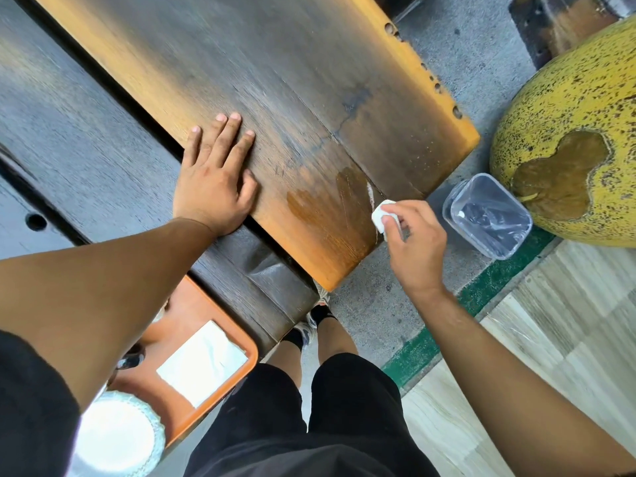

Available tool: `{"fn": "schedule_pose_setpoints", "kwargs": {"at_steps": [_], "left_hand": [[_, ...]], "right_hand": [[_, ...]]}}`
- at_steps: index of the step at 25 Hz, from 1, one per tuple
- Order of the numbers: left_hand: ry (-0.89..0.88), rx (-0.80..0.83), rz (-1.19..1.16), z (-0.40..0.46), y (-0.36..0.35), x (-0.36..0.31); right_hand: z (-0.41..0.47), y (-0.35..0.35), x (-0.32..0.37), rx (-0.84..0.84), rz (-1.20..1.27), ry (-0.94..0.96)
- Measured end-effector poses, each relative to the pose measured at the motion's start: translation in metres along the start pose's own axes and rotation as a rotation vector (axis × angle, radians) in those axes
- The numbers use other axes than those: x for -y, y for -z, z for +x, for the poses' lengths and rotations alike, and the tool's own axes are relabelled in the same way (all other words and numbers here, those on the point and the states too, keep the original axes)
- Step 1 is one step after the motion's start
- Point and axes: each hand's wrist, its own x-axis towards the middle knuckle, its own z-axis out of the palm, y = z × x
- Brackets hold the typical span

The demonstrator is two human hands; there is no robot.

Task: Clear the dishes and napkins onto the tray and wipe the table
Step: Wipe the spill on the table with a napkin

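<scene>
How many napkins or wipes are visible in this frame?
2. One napkin lies flat on the orange tray at lower left; one small folded wipe is pinched in the right hand at the table's edge. The arm may hide more.

This looks like a casual eatery or food-court seating area: a worn wooden table with a dark bench alongside, standing on a grey concrete floor that meets pale tiles at a green painted strip. An orange serving tray carries a paper napkin and a white scalloped plate. A big yellow speckled gourd-shaped ornament stands on the floor, the kind of decoration a themed restaurant puts out.
</scene>
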Motion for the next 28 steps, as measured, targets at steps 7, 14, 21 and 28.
{"fn": "schedule_pose_setpoints", "kwargs": {"at_steps": [7,14,21,28], "left_hand": [[0.000,-0.014,-0.002,0.000,-0.001,0.001],[-0.003,-0.012,0.005,0.000,-0.001,0.002],[0.005,-0.003,0.007,0.000,0.000,0.001],[0.005,0.009,0.024,0.000,0.002,-0.001]], "right_hand": [[-0.073,-0.007,-0.003,0.280,0.039,0.264],[0.089,-0.006,0.027,0.053,-0.182,0.383],[0.030,0.008,-0.002,0.285,-0.168,0.477],[0.021,0.009,0.029,0.363,-0.035,0.369]]}}
